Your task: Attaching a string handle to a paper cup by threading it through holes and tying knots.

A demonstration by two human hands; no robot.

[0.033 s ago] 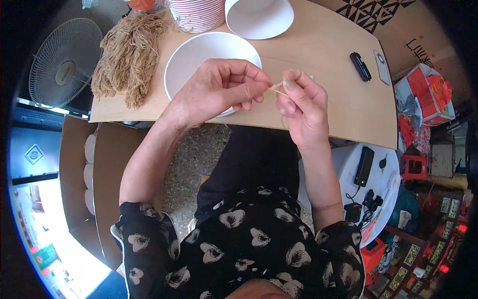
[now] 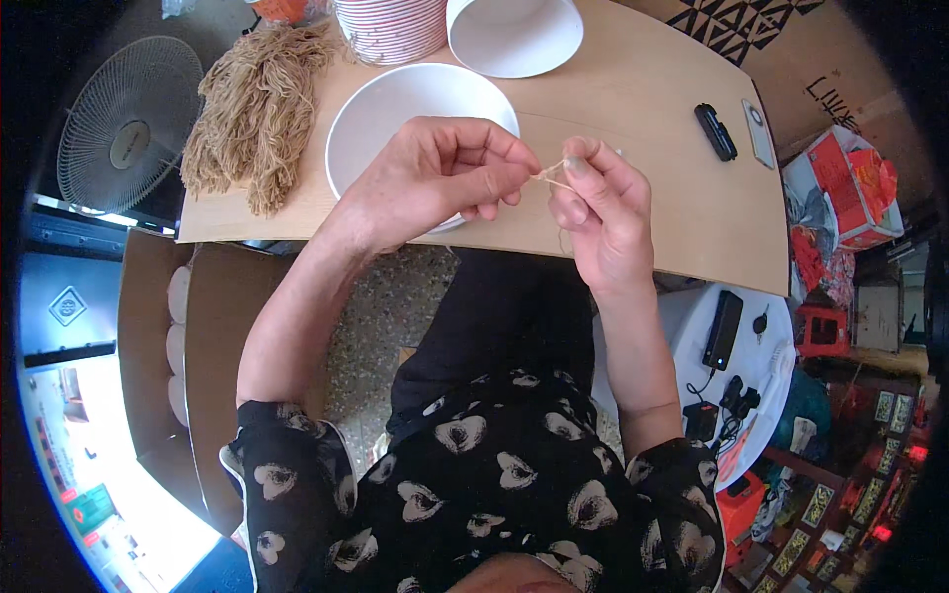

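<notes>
Crowding the upper left of the frame, a thick bundle of tan yarn [image 2: 255, 114] lies on the wooden table [image 2: 682, 212], with a wire fan [image 2: 129, 143] beyond it. At the upper middle we see a stack of striped rims [image 2: 390, 28] beside a tipped white bowl [image 2: 516, 38]. Just below them sits a wide white bowl [image 2: 368, 124], and our left hand [image 2: 435, 186] blocks its lower right part from sight. Toward the upper right lie a black oblong case [image 2: 715, 132] and a flat phone-like thing [image 2: 758, 133], well apart from our hands. A cardboard box [image 2: 232, 326] stands at the lower left.

Slightly above the frame's middle, right of the wide bowl, we stretch a pale thread [image 2: 550, 180] between both hands. It is thin and cream-coloured, with two strands spreading in the gap; our fingertips hide the rest. Our left hand pinches it between thumb and forefinger, and our right hand [image 2: 608, 210] grips it likewise, its other fingers curled.
</notes>
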